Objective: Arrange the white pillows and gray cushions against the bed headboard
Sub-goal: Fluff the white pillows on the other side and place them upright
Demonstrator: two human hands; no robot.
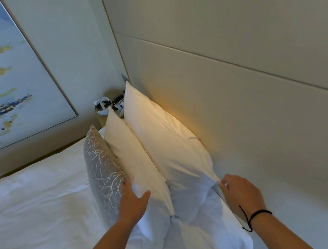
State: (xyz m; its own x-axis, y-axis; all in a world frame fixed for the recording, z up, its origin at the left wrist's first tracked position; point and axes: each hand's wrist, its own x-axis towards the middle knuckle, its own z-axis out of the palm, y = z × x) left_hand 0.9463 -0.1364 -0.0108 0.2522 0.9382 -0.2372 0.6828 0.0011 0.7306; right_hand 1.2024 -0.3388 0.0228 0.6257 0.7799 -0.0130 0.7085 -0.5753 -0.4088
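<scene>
Two white pillows stand on edge on the bed. The rear white pillow [167,142] leans against the beige padded headboard [238,99]. The front white pillow [134,158] rests against it. A gray cushion [100,168] with a pale branch pattern stands in front of both. My left hand [134,201] grips the near edge of the front white pillow, fingers between it and the cushion. My right hand [241,193] pinches the near corner of the rear pillow beside the headboard. More white pillow fabric [202,232] lies bunched below my hands.
White bedding [34,200] covers the mattress to the left. A nightstand [105,116] at the far end carries a white headset [101,105] and a remote [119,104]. A large blue and gold painting [6,76] hangs on the side wall.
</scene>
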